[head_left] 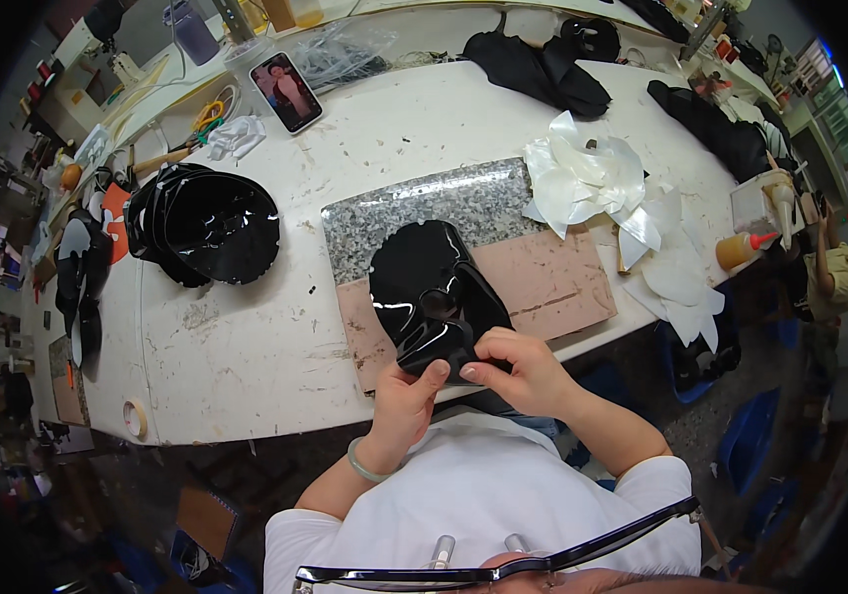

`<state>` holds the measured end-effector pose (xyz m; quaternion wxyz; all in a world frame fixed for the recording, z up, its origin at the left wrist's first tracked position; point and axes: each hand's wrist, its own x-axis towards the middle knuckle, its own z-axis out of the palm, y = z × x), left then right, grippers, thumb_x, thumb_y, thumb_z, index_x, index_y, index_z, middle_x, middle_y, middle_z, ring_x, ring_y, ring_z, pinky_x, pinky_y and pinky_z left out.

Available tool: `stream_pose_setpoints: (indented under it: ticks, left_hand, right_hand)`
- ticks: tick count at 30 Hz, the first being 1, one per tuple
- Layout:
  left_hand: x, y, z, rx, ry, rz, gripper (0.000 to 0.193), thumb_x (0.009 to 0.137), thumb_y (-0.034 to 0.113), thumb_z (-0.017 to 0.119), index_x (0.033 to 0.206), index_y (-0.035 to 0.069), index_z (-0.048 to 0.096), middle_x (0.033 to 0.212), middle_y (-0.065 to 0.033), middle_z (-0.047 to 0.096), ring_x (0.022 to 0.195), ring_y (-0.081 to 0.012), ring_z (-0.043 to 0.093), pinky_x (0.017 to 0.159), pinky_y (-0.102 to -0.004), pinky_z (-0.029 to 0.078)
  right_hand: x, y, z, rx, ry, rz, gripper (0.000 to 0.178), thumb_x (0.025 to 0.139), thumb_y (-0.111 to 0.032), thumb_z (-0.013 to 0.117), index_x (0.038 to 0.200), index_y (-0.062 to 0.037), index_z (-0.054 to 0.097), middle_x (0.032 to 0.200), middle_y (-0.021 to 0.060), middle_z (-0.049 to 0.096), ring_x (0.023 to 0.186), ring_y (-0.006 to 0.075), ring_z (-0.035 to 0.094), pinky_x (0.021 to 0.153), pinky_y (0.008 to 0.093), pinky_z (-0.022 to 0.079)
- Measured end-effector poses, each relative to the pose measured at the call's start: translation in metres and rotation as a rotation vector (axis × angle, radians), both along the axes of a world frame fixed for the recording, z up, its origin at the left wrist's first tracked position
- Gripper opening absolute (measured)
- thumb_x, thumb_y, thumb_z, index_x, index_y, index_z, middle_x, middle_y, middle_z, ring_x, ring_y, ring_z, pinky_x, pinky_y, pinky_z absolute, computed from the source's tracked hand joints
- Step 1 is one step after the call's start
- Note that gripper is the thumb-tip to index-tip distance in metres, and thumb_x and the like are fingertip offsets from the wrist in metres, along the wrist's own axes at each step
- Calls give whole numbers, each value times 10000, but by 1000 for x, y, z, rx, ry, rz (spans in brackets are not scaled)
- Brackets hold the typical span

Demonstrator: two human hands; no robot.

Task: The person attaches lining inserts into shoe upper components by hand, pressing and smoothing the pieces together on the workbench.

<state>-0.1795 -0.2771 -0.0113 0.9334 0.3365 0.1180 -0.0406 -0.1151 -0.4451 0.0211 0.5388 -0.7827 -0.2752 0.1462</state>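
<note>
Over on the left, a nest of glossy black pieces [231,223] sits on the white table [246,366]. Now the left hand [408,404] pinches the near edge of the shiny black piece [406,277] above the pink board [567,282]; the right hand [528,374] pinches just beside it, white scraps [587,173] beyond.

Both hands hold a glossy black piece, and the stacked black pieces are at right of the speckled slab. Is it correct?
Not quite: the head view shows the stacked black pieces left of the speckled slab. The left hand and right hand do hold a glossy black piece.
</note>
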Motion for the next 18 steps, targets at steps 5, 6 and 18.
stream_pose_setpoints:
  ticks: [5, 6, 18]
  left_hand:
    - [-11, 2, -7, 152, 5, -27, 261, 868, 91, 672, 1102, -6, 608, 1039, -62, 648, 941, -120, 595, 852, -263, 483]
    - [-14, 2, -7, 152, 8, -28, 261, 868, 91, 672, 1102, -6, 608, 1039, -62, 648, 941, -120, 595, 852, -263, 483]
    - [-4, 21, 0, 290, -143, -90, 416, 814, -81, 636, 1206, 9, 530, 1081, -116, 630, 1024, -194, 613, 923, -318, 491]
  right_hand:
    - [-4, 5, 12, 54, 474, -28, 170, 828, -136, 694, 856, 15, 620, 688, 57, 536, 634, 152, 514, 565, 269, 420]
    - [-6, 6, 7, 39, 427, -47, 165, 830, -131, 694, 863, 15, 624, 710, 58, 551, 624, 141, 512, 565, 264, 418]
    - [-9, 15, 7, 234, 296, -67, 135, 850, -114, 681, 912, 5, 664, 761, 40, 578, 647, 75, 506, 566, 240, 405]
